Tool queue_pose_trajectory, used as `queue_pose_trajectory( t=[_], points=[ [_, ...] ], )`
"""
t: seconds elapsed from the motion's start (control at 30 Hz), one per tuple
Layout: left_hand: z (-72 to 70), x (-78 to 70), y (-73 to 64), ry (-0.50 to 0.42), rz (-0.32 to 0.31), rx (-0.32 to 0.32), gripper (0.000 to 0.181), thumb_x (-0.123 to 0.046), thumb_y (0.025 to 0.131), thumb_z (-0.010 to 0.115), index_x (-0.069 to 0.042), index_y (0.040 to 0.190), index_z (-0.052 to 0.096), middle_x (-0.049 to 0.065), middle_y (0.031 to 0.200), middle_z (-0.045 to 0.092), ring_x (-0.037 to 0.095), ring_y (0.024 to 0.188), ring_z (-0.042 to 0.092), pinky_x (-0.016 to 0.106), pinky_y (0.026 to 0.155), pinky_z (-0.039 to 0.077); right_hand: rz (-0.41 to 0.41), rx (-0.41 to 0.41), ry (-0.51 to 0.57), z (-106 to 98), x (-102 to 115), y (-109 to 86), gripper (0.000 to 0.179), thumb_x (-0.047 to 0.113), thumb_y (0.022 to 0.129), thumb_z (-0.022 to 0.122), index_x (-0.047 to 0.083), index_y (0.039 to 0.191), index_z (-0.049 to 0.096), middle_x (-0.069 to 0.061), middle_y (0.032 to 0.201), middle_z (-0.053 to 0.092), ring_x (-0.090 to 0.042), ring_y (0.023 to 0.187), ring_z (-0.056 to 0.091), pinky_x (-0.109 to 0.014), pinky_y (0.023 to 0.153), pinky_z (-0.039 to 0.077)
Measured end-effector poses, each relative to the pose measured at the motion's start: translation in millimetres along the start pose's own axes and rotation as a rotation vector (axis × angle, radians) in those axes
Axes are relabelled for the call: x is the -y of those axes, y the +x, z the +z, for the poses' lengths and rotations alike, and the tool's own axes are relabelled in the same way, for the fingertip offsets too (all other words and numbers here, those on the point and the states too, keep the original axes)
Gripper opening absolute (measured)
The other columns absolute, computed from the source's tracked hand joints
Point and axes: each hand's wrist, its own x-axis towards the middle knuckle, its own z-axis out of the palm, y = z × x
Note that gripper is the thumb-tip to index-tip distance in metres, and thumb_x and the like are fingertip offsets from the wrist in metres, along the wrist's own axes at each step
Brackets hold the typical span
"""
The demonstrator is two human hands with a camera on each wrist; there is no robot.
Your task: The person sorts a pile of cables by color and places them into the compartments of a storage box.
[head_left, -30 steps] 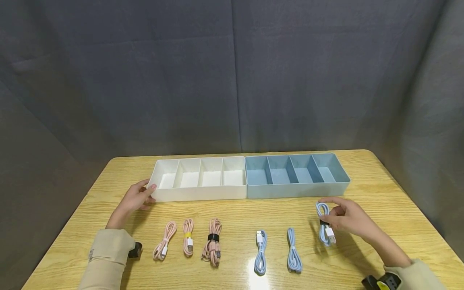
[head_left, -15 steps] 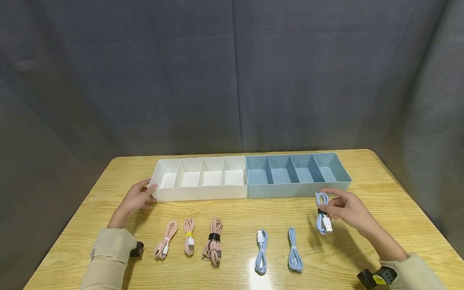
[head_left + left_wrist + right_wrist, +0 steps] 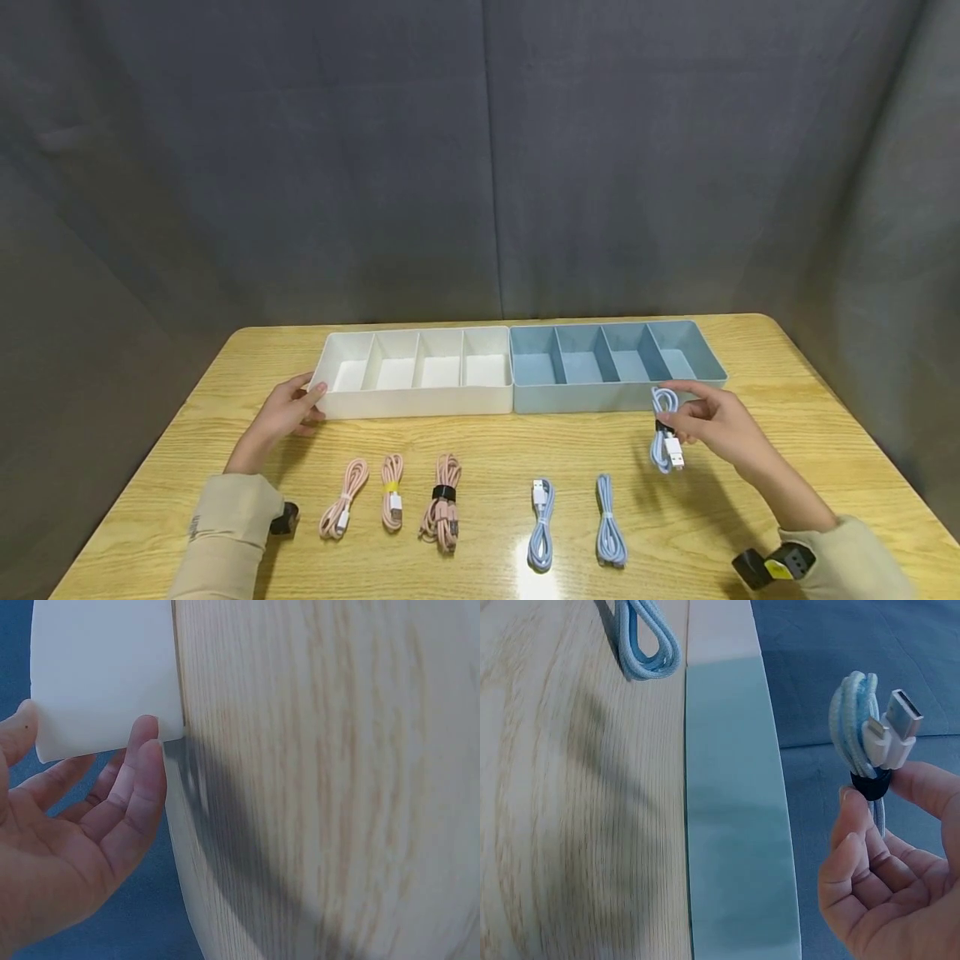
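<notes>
A coiled light-blue USB cable [image 3: 663, 454] with a black strap and white plugs is pinched between the thumb and fingers of my right hand [image 3: 716, 429]. It hangs above the table, close in front of the blue divided box [image 3: 585, 396]. In the right wrist view the USB plug [image 3: 904, 720] stands up beside the cable loops. My left hand [image 3: 287, 410] grips the left end of the white divided box [image 3: 420, 403]. The left wrist view shows the thumb at the rim corner and fingertips [image 3: 142, 731] at the lower front corner.
Two more light-blue cables [image 3: 542, 533] [image 3: 610, 533] lie at the front of the wooden table [image 3: 495, 442]. Left of them lie three pink cables [image 3: 347, 500] [image 3: 392, 500] [image 3: 442, 512]. Both boxes stand end to end at the back, before a dark grey curtain [image 3: 375, 167].
My right hand has carried the light-blue cable up and away from me, towards the blue box. The left hand stays at the white box's end.
</notes>
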Motion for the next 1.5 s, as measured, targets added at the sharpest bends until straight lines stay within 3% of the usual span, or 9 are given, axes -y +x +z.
queue_pose_trajectory(
  t=[0.37,0.63,0.73,1.03,1.2,1.5],
  points=[
    [0.1,0.1,-0.7,-0.013,0.002,0.011,0.061,-0.034,0.098,0.041,0.008,0.139,0.024,0.028,0.104,0.050,0.024,0.079,0.061,0.037,0.064,0.054,0.005,-0.030,-0.015,7,0,6.0,0.044,0.013,0.088,0.062,-0.007,0.124,0.048,-0.001,0.057,0.052,-0.017,0.053,0.050,-0.031,0.051,0.046],
    [0.4,24.0,14.0,-0.043,0.018,0.012,0.072,-0.047,0.093,0.043,0.003,0.141,0.025,0.025,0.102,0.051,0.019,0.074,0.061,0.034,0.060,0.054,0.031,-0.031,-0.010,11,1,11.1,0.044,0.015,0.088,0.062,-0.005,0.125,0.048,0.000,0.058,0.053,-0.018,0.054,0.051,-0.032,0.052,0.047],
    [0.5,26.3,16.0,-0.050,0.004,0.007,0.071,-0.048,0.092,0.043,0.000,0.141,0.026,0.023,0.102,0.051,0.018,0.075,0.061,0.033,0.060,0.054,0.039,-0.034,-0.021,12,2,13.7,0.045,0.016,0.088,0.062,-0.004,0.126,0.048,-0.001,0.059,0.054,-0.019,0.055,0.052,-0.033,0.053,0.047],
    [0.7,0.0,-0.4,-0.022,-0.009,0.008,0.060,-0.033,0.098,0.040,0.006,0.140,0.023,0.027,0.104,0.050,0.026,0.081,0.061,0.036,0.064,0.054,0.042,-0.023,-0.001,15,3,22.9,0.048,0.018,0.088,0.062,-0.004,0.128,0.046,-0.002,0.060,0.054,-0.020,0.056,0.052,-0.033,0.055,0.048],
    [0.9,-1.4,-1.1,-0.025,-0.008,0.010,0.059,-0.030,0.098,0.039,0.007,0.140,0.022,0.027,0.105,0.050,0.027,0.082,0.061,0.037,0.064,0.054,0.042,-0.020,-0.011,16,5,27.7,0.048,0.019,0.088,0.062,-0.003,0.128,0.047,-0.007,0.060,0.055,-0.016,0.055,0.052,-0.032,0.054,0.047],
    [-0.6,0.7,-0.4,-0.045,-0.005,0.020,0.061,-0.033,0.098,0.040,0.007,0.140,0.021,0.027,0.106,0.049,0.025,0.082,0.062,0.037,0.065,0.054,0.071,-0.013,0.036,19,9,39.0,0.051,0.020,0.088,0.062,-0.001,0.131,0.043,-0.002,0.062,0.055,-0.012,0.057,0.051,-0.030,0.059,0.049]
  ],
)
